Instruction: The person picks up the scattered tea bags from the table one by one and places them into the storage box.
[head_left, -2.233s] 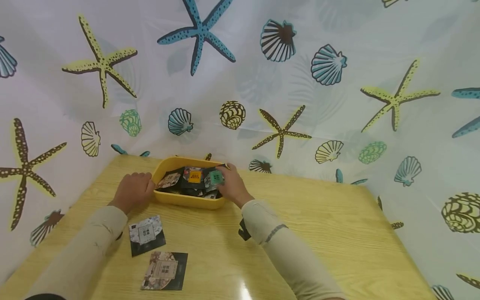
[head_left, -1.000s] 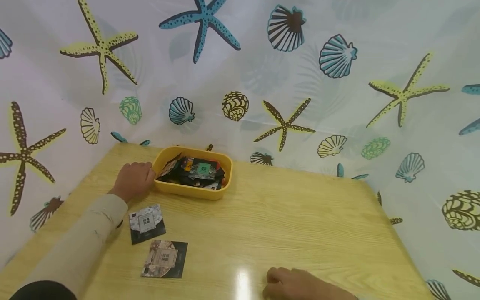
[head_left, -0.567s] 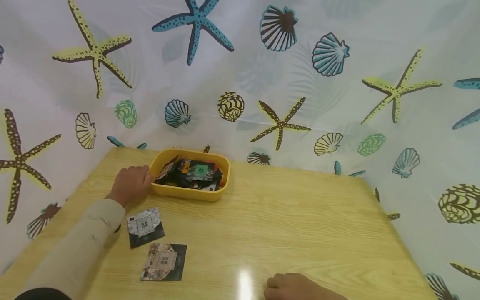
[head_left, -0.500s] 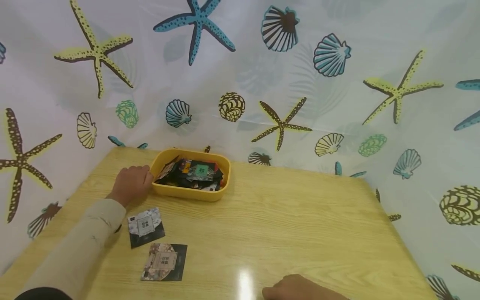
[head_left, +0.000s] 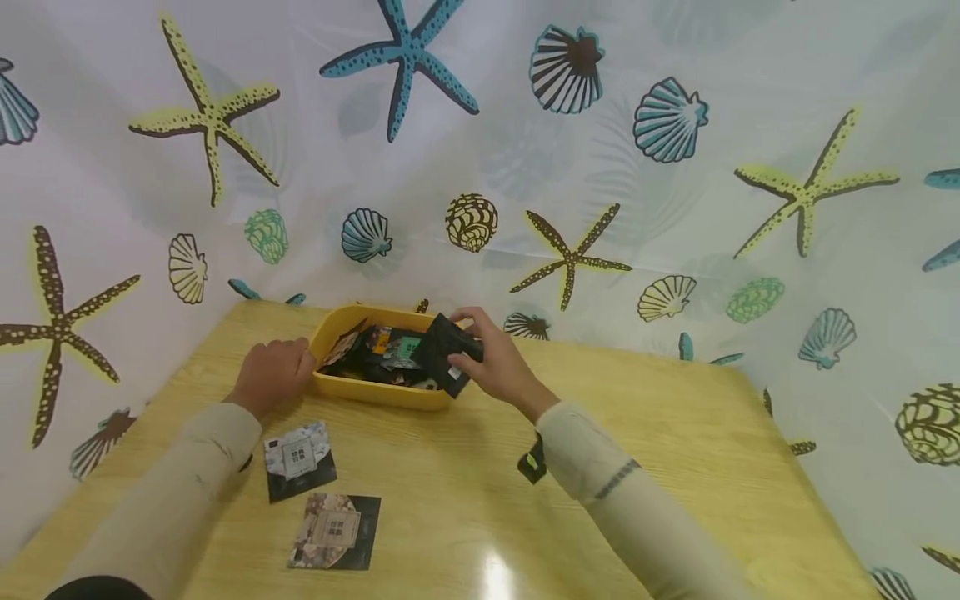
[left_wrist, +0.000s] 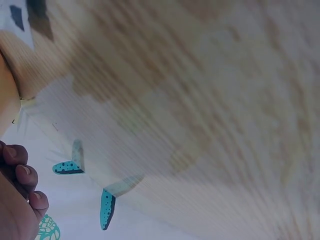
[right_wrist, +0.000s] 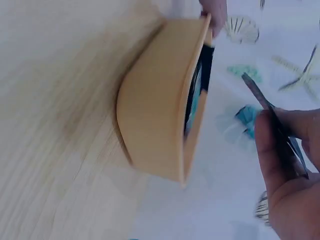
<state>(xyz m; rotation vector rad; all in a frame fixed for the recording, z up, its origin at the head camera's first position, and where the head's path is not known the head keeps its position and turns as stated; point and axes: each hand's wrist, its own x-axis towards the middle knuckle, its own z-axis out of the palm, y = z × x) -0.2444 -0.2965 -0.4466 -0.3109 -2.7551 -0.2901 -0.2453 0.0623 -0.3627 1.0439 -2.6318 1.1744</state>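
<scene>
My right hand (head_left: 495, 358) pinches a dark square packet (head_left: 435, 350) between thumb and fingers, tilted over the right end of the yellow bin (head_left: 382, 394). In the right wrist view this packet (right_wrist: 280, 132) appears edge-on, apart from the bin's rim. Several dark printed packets (head_left: 397, 346), with orange and green labels, lie heaped inside the bin. My left hand (head_left: 272, 371) is a fist with its thumb side right at the bin's left end. The left wrist view shows its curled fingers (left_wrist: 25, 175) with nothing seen between them.
Two packets lie flat on the wooden table (head_left: 637, 442): a grey-and-black one (head_left: 300, 458) and a brown-and-black one (head_left: 333, 531) nearer me. A white curtain (head_left: 585, 150) printed with starfish and shells rises behind the table and at both sides.
My right hand has come from the near edge of the table up to the bin, and a dark packet now shows in its fingers. The left hand has stayed at the bin's end.
</scene>
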